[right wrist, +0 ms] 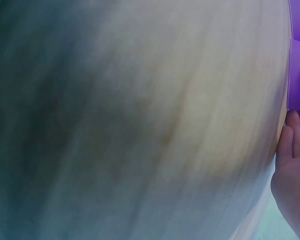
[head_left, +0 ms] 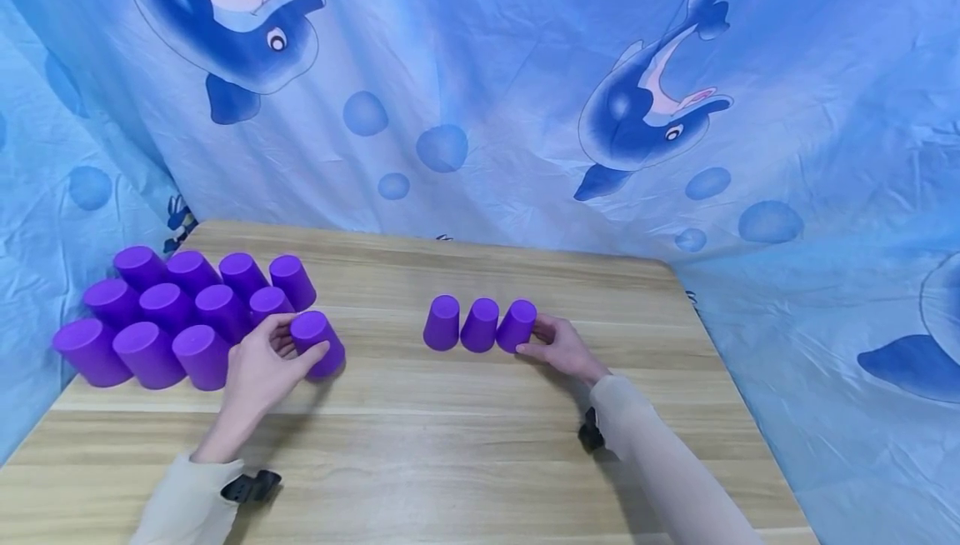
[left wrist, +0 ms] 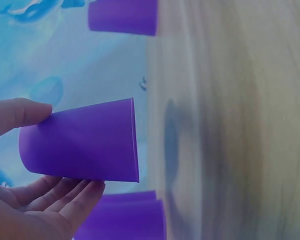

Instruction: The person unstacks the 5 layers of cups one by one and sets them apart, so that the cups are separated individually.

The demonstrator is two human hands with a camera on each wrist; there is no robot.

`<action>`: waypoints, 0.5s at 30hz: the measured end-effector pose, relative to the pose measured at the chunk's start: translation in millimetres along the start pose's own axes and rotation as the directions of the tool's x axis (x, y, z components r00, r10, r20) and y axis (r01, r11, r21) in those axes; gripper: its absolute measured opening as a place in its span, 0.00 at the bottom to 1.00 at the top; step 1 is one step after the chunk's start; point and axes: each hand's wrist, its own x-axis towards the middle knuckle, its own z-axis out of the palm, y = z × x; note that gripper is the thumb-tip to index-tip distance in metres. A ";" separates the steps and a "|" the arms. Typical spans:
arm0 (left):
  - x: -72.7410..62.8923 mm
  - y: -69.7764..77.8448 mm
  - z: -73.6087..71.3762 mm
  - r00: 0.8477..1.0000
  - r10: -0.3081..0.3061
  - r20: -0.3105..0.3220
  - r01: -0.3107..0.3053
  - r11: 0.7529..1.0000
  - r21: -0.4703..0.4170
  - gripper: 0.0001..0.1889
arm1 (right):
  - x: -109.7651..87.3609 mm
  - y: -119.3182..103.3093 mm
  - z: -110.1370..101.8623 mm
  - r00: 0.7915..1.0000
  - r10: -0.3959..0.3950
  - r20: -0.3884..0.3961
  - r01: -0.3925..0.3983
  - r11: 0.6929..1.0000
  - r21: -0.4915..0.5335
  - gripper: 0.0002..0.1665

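Observation:
My left hand (head_left: 262, 362) pinches an upside-down purple cup (head_left: 318, 345) between the thumb and the fingers. In the left wrist view that held cup (left wrist: 85, 142) is off the table, with a gap between its rim and its shadow. Three more upside-down purple cups stand side by side in a row near the middle: a left cup (head_left: 442, 324), a middle cup (head_left: 480, 327) and a right cup (head_left: 517, 328). My right hand (head_left: 562, 349) holds the right cup from its right side, thumb in front and fingers behind. The right wrist view shows only part of this hand (right wrist: 295, 170).
Several upside-down purple cups (head_left: 165, 307) stand in rows at the table's left, close beside my left hand. The wooden table (head_left: 420, 462) meets a blue dolphin-print cloth (head_left: 510, 112) at the back and sides. Dark wrist devices (head_left: 251, 487) sit on both wrists.

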 end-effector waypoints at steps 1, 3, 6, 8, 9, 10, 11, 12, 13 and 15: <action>-0.9 -0.4 -3.1 1.000 -0.003 -0.007 0.003 1.000 0.017 0.34 | 0.0 0.1 0.0 1.000 0.000 -0.001 0.000 1.000 -0.001 0.30; -3.0 -1.1 -8.9 1.000 -0.018 -0.021 0.019 0.999 0.046 0.34 | 0.1 0.7 -0.1 1.000 0.006 -0.004 -0.006 1.000 -0.005 0.30; -5.4 -3.3 -16.0 0.999 -0.034 -0.026 0.036 0.997 0.066 0.34 | 0.0 1.6 -0.6 1.000 0.003 -0.008 -0.003 1.000 -0.012 0.30; -6.8 -5.7 -19.6 0.998 -0.049 -0.029 0.052 0.995 0.087 0.34 | 0.0 2.1 -0.9 1.000 0.001 -0.008 -0.001 1.000 -0.013 0.30; -7.4 -6.9 -21.2 0.998 -0.055 -0.031 0.058 0.994 0.095 0.35 | 0.0 2.0 -1.0 1.000 0.000 -0.007 0.000 1.000 -0.013 0.30; -8.0 -8.0 -22.7 0.998 -0.063 -0.031 0.066 0.993 0.103 0.35 | 0.0 2.1 -1.0 1.000 -0.001 -0.008 0.001 1.000 -0.012 0.31; -8.4 -9.2 -24.1 0.997 -0.070 -0.032 0.073 0.991 0.109 0.35 | 0.1 2.0 -1.1 1.000 -0.002 -0.008 0.002 1.000 -0.011 0.31; -9.0 -10.2 -25.5 0.996 -0.078 -0.032 0.081 0.990 0.114 0.36 | 0.2 1.9 -1.0 1.000 0.001 -0.008 -0.001 1.000 -0.009 0.31; -9.7 -11.2 -26.7 0.996 -0.085 -0.034 0.089 0.989 0.117 0.36 | 0.1 1.8 -1.0 1.000 -0.004 -0.007 0.004 1.000 -0.008 0.31; -10.6 -13.3 -28.9 0.994 -0.099 -0.040 0.103 0.987 0.120 0.36 | 0.0 1.6 -0.8 1.000 -0.013 -0.005 0.013 1.000 -0.005 0.31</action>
